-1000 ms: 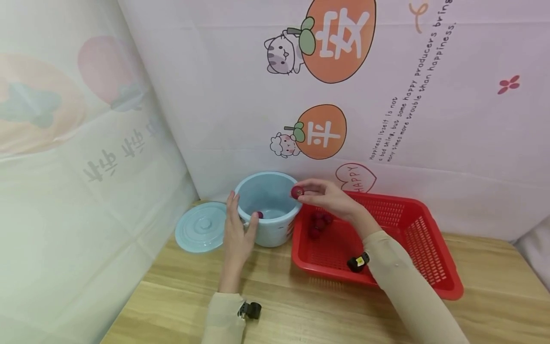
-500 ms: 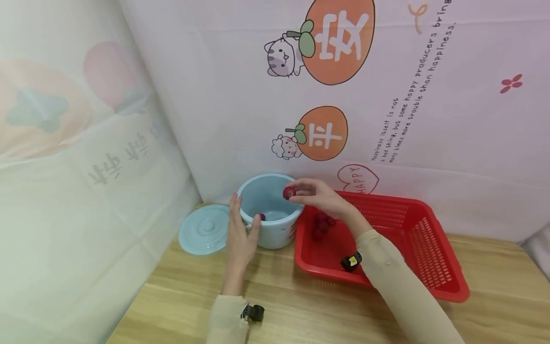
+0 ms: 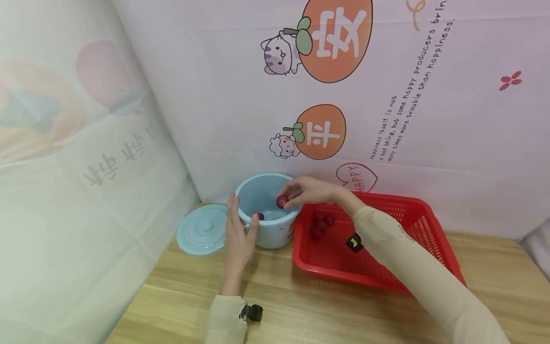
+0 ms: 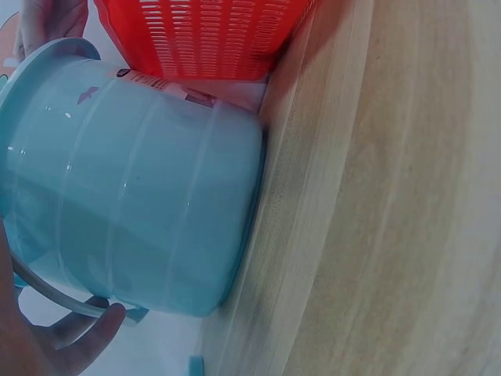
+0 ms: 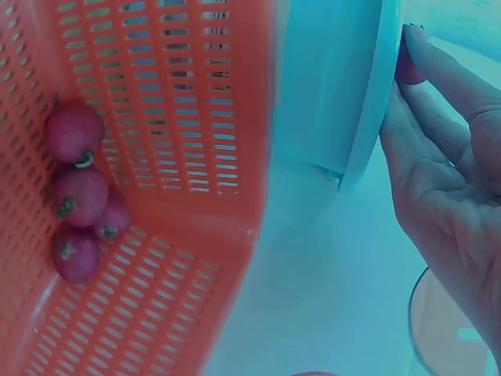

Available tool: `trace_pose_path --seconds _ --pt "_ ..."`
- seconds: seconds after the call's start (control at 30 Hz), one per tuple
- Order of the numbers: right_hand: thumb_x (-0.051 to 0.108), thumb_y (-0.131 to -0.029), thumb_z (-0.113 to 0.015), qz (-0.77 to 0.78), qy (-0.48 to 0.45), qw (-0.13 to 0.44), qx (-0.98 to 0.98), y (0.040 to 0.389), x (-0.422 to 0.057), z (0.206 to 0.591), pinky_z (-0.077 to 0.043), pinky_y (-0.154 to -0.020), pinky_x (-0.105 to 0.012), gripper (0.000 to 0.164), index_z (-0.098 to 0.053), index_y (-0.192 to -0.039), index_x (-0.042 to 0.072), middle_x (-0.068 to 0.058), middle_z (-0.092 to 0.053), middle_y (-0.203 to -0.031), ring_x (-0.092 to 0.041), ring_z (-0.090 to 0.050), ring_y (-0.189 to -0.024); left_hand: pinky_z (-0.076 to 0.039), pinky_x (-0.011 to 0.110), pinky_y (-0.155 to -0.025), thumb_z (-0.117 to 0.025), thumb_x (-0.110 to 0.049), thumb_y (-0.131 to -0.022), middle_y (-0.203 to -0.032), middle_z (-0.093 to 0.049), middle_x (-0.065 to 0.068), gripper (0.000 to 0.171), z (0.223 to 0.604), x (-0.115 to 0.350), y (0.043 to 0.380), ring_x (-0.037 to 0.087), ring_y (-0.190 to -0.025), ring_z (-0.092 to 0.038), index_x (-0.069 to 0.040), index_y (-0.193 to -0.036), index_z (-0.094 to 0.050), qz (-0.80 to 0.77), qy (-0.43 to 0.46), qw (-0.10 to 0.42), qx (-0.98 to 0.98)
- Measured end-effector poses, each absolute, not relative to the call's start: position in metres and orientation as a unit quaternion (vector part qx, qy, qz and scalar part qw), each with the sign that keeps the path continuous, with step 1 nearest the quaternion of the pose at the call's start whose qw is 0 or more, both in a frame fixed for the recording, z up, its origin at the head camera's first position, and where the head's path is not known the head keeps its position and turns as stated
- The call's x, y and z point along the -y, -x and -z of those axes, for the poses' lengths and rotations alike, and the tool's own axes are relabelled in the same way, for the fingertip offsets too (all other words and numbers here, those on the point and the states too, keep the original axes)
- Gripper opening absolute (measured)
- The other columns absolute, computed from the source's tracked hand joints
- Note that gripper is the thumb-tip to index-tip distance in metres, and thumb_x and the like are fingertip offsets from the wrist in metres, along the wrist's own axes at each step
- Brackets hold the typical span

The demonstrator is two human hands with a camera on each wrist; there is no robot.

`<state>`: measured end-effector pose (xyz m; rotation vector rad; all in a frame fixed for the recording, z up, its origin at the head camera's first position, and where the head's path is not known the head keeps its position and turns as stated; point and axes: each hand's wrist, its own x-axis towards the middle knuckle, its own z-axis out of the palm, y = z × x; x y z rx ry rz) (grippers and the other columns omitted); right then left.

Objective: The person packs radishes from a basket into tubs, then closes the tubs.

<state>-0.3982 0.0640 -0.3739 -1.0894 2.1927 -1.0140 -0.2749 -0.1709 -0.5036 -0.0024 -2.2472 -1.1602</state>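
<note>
My right hand (image 3: 311, 190) pinches a red radish (image 3: 281, 201) over the mouth of a light blue bucket (image 3: 270, 234), inside its far right rim. In the right wrist view, the bucket's rim partly hides this radish (image 5: 409, 66). Another radish (image 3: 260, 216) shows at the bottom of the bucket, partly covered by the near rim. At the bucket's left side, my left hand (image 3: 238, 239) rests with fairly straight fingers against the wall, thumb near the front. The left wrist view has its fingers beside the bucket's handle (image 4: 51, 291).
To the right stands a red perforated basket (image 3: 343, 274), close against the bucket. Several radishes (image 5: 82, 192) lie together in its left end. A round blue lid (image 3: 202, 229) lies left of the bucket on the wooden table (image 3: 283, 296). A printed cloth (image 3: 240, 95) hangs behind.
My right hand has moved left and downward with the radish, from the bucket's right rim to over its opening. The left hand has stayed at the bucket's side.
</note>
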Motion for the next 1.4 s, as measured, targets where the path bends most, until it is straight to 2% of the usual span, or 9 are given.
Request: trace_pose_path --seconds 0.13,0.4,0.67,1.1,1.23,1.4 --pt "0.016 -0.097 -0.078 0.357 0.398 0.252 -0.807 0.4 -0.055 0.372 -0.057 -0.1 -0.038 0.038 -0.07 -0.133 0.008 -0.007 -0.072 -0.127 -0.025 -0.068 -0.122 -0.037 0.066 -0.116 -0.054 -0.053 -0.106 -0.175 -0.015 -0.009 0.078 0.502 0.173 0.275 0.032 -0.154 -0.034 -0.02 -0.169 -0.023 0.434 0.0 0.304 0.848" --pt "0.014 -0.095 -0.08 0.335 0.415 0.242 -0.811 0.4 -0.038 0.378 -0.056 -0.102 -0.038 0.034 -0.072 -0.127 0.006 -0.007 -0.073 -0.122 -0.025 -0.069 -0.119 -0.038 0.066 -0.115 -0.057 -0.048 -0.105 -0.176 -0.015 -0.008 0.077 0.504 0.172 0.276 0.033 -0.153 -0.037 -0.017 -0.168 -0.024 0.434 0.003 0.306 0.847" --pt "0.012 -0.095 -0.08 0.316 0.427 0.243 -0.812 0.402 -0.034 0.378 -0.056 -0.102 -0.037 0.032 -0.072 -0.125 0.006 -0.006 -0.074 -0.119 -0.024 -0.07 -0.116 -0.037 0.065 -0.116 -0.055 -0.052 -0.105 -0.176 -0.015 -0.006 0.079 0.505 0.173 0.278 0.032 -0.154 -0.035 -0.016 -0.168 -0.024 0.429 0.007 0.309 0.849" --pt "0.01 -0.094 -0.081 0.295 0.438 0.232 -0.817 0.401 -0.032 0.377 -0.057 -0.1 -0.036 0.033 -0.072 -0.125 0.005 -0.006 -0.075 -0.118 -0.023 -0.072 -0.113 -0.039 0.066 -0.114 -0.055 -0.053 -0.105 -0.176 -0.015 -0.008 0.078 0.504 0.172 0.277 0.034 -0.151 -0.038 -0.021 -0.168 -0.023 0.43 0.004 0.307 0.849" --pt "0.018 -0.095 -0.081 0.293 0.437 0.225 -0.821 0.399 -0.033 0.377 -0.053 -0.106 -0.042 0.046 -0.067 -0.137 0.004 -0.011 -0.07 -0.134 -0.028 -0.066 -0.126 -0.038 0.066 -0.115 -0.055 -0.053 -0.105 -0.176 -0.015 -0.008 0.078 0.504 0.172 0.277 0.034 -0.153 -0.037 -0.02 -0.168 -0.022 0.43 0.007 0.306 0.849" --pt "0.031 -0.093 -0.084 0.301 0.427 0.23 -0.821 0.396 -0.032 0.376 -0.048 -0.111 -0.051 0.07 -0.054 -0.152 0.009 -0.014 -0.052 -0.157 -0.036 -0.052 -0.143 -0.038 0.067 -0.114 -0.055 -0.053 -0.105 -0.176 -0.014 -0.008 0.079 0.505 0.172 0.277 0.034 -0.153 -0.035 -0.019 -0.168 -0.022 0.432 0.008 0.306 0.848"
